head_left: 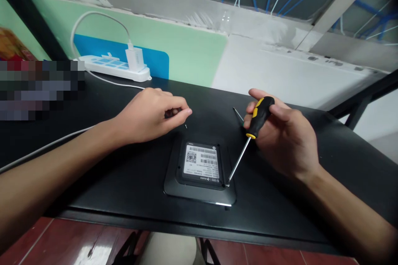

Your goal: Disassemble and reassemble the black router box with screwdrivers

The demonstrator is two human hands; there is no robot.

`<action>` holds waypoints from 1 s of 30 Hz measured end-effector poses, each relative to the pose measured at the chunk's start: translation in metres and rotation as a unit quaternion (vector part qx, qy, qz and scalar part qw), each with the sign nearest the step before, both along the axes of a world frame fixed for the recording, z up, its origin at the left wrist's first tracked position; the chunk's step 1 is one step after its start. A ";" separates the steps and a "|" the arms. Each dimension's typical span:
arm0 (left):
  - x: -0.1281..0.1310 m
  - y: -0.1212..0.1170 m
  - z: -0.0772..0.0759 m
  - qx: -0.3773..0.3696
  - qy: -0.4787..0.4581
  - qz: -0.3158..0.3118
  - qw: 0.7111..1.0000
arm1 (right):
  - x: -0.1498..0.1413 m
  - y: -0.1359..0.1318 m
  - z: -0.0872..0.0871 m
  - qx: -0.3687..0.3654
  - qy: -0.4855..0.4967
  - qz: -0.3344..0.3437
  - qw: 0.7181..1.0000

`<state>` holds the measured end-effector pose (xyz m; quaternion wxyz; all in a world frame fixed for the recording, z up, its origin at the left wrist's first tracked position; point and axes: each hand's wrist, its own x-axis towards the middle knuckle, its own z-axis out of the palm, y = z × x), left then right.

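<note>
A black flat device [199, 195] lies on the desk with its underside up, showing a white label [202, 160] with a QR code and barcodes. My right hand [287, 136] grips the black-and-yellow handle of a screwdriver [261, 116]. Its shaft slants down, and the tip meets the device's near right corner, where a small silvery screw [228, 184] seems to sit. My left hand [155, 114] hovers beyond the device's far left side, thumb and forefinger pressed together; whatever they hold is hidden. A tiny screw [185, 126] shows just below those fingers.
Behind my right hand lies another thin metal shaft [238, 114], partly hidden. At the back left, a white power strip [115, 68] carries a plugged-in charger [134, 59] and a white cable [72, 35]. The black desk [124, 190] meets a wall; its front edge is near me.
</note>
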<state>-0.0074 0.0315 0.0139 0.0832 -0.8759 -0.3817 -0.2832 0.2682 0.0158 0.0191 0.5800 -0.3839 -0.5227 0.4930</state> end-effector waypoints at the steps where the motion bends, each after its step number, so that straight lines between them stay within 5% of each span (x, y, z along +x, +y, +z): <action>1: 0.000 0.000 0.000 0.002 0.002 0.000 1.000 | 0.000 0.000 0.000 0.001 -0.003 0.001 1.000; 12: -0.001 0.000 0.001 -0.010 0.013 0.003 1.000 | 0.004 0.002 -0.008 0.052 -0.064 0.021 0.996; 21: 0.000 -0.001 0.002 -0.009 0.010 0.002 1.000 | 0.009 -0.011 0.002 0.162 -0.102 -0.039 0.981; 30: 0.001 -0.002 0.002 -0.011 0.007 0.001 1.000 | 0.009 -0.002 -0.007 0.174 -0.111 -0.160 0.965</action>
